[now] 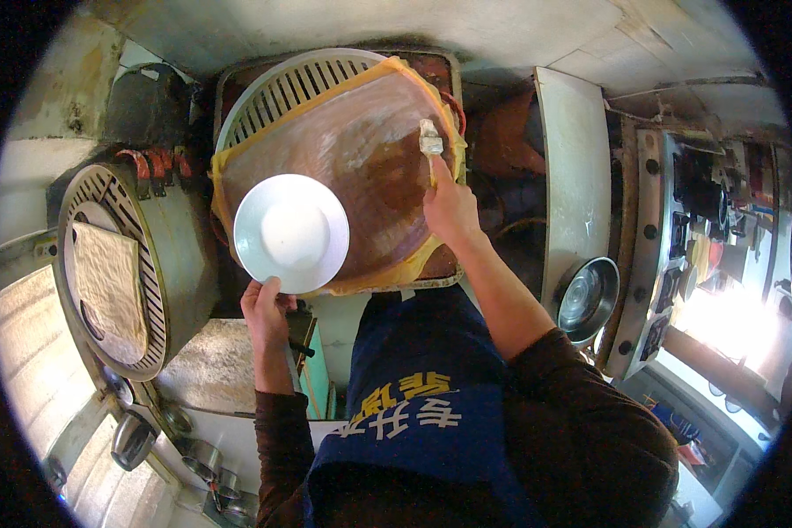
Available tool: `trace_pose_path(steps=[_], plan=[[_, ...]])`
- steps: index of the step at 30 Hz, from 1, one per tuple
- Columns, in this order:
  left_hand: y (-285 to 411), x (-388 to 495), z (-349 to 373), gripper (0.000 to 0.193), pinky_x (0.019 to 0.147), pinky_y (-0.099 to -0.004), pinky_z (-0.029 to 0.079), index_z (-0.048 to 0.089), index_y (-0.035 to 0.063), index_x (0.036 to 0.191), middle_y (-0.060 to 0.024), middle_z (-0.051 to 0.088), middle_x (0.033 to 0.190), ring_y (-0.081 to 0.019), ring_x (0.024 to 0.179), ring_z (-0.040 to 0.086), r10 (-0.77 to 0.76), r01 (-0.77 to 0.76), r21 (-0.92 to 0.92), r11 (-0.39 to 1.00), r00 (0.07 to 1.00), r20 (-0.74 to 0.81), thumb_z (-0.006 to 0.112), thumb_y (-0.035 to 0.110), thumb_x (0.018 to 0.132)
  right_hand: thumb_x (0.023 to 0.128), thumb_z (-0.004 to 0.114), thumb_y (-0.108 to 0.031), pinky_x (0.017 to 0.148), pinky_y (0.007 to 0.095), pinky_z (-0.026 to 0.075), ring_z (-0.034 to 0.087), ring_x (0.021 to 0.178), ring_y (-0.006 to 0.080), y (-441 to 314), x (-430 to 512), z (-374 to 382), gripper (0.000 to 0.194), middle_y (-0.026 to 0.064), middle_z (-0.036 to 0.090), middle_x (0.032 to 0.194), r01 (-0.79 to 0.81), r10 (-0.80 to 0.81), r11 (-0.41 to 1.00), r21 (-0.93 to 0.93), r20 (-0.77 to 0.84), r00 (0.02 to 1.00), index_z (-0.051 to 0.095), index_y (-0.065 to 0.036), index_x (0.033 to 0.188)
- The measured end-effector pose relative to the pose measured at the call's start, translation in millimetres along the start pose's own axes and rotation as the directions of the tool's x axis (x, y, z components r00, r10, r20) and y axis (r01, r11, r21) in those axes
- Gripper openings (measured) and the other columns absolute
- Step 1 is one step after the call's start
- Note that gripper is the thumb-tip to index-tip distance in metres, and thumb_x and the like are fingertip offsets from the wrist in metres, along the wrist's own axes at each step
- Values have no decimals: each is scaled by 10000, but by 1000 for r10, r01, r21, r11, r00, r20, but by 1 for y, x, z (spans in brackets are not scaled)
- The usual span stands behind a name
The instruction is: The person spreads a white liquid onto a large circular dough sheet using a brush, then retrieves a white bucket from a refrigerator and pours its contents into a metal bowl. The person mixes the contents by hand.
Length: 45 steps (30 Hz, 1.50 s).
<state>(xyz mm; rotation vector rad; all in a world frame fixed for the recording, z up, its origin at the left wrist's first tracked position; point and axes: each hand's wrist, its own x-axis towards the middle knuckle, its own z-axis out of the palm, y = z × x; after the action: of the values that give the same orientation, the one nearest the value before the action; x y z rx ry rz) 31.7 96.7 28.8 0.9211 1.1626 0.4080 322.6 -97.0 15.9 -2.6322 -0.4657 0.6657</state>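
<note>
My left hand (267, 310) grips the near rim of a white shallow bowl (292, 233), which holds what looks like a whitish liquid. The bowl is over the left front part of a brown sheet with a whitish sheen (376, 198), edged with crumpled yellow material. In my right hand (451, 204) is a brush (431, 142) with pale bristles, pointing away from me over the right side of the sheet. Whether the bristles touch the surface cannot be told. A slotted round metal rack (303, 86) shows beyond the sheet's far left edge.
At the left, a large metal pot bears a slotted lid (157, 317) with a folded cloth (109, 287) on it. To the right are a pale board (577, 165), a metal bowl (587, 297) and a stove-like unit (650, 231). Several metal pots stand at the lower left.
</note>
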Motion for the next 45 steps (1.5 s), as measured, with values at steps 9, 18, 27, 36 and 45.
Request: trace_pose_path(steps=[9, 18, 27, 36, 45], plan=[[6, 7, 0, 158, 537, -285, 463, 650, -44, 1017, -93, 682, 808, -148, 581, 577, -3, 2, 18, 1000, 999, 41, 577, 82, 956, 932, 585, -129, 785, 617, 523, 678, 840, 505, -20, -50, 38, 638, 304, 696, 887, 203, -208, 978, 45, 261, 943, 392, -140, 1540], [5, 14, -14, 170, 533, -280, 468, 655, -47, 1032, -100, 689, 845, -149, 594, 585, 21, -22, 29, 999, 998, 59, 579, 85, 957, 934, 585, -122, 743, 609, 533, 678, 819, 509, 3, -7, 25, 639, 291, 702, 879, 168, -166, 985, -35, 45, 985, 366, -129, 1534], [10, 16, -16, 157, 526, -286, 469, 649, -43, 1031, -99, 689, 852, -146, 594, 584, 31, -32, 47, 998, 999, 24, 586, 79, 955, 940, 578, -119, 746, 605, 538, 678, 809, 514, -14, -56, 40, 686, 311, 696, 899, 184, -196, 976, 115, 103, 975, 311, -163, 1571], [8, 22, -20, 139, 526, -287, 467, 650, -37, 1006, -99, 691, 849, -147, 594, 584, 36, -39, 37, 999, 995, 89, 583, 76, 961, 945, 592, -136, 787, 628, 508, 668, 851, 536, -7, -49, 44, 707, 315, 694, 876, 23, -26, 999, 32, 99, 995, 290, -138, 1584], [9, 22, -20, 179, 553, -286, 467, 658, -46, 1044, -91, 692, 868, -144, 628, 590, 46, -52, 38, 998, 988, 145, 586, 99, 969, 947, 587, -137, 823, 603, 510, 665, 892, 520, -8, -47, 25, 669, 317, 698, 939, 73, -77, 991, 111, 31, 997, 334, -98, 1565]])
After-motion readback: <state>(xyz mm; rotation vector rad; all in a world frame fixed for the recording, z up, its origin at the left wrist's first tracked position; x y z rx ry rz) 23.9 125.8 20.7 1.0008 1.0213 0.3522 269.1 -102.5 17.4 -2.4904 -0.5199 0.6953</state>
